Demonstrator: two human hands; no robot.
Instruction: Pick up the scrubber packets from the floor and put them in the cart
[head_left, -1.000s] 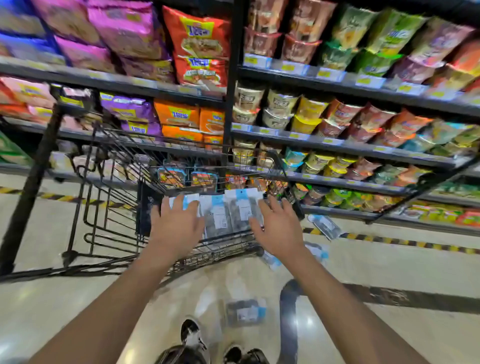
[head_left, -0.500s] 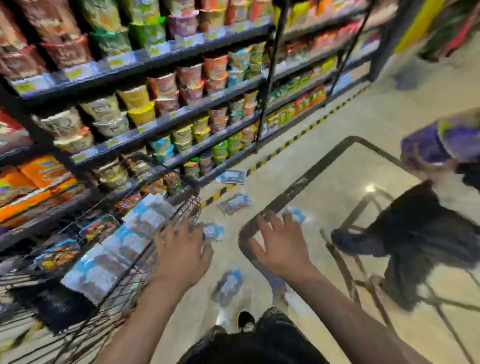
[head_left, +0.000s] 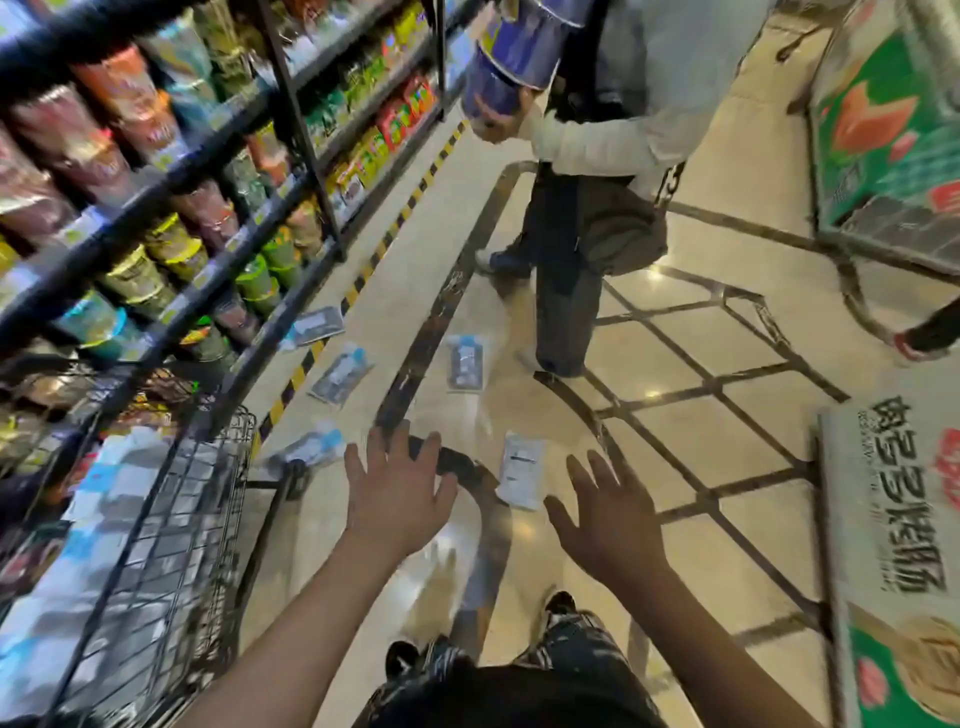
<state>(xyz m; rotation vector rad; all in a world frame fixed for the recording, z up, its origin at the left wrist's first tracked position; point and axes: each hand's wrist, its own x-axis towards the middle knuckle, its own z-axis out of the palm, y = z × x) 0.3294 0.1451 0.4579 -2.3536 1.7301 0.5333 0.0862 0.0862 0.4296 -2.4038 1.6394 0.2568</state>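
Whole shot's motion-smeared — the shelf goods (head_left: 156, 244) are just coloured blurs, labels unreadable. The cart (head_left: 171, 530) runs off the left and bottom edges, its packets (head_left: 104, 519) a pale mush. The bystander (head_left: 587, 171) is cut off at the top — head out of view.

Five scrubber packets (head_left: 466, 362) lie flat and scattered on the floor (head_left: 675, 545), one white side up. Others are stacked in the wire cart (head_left: 171, 519).

Yellow-black striped floor tape (head_left: 363, 274)
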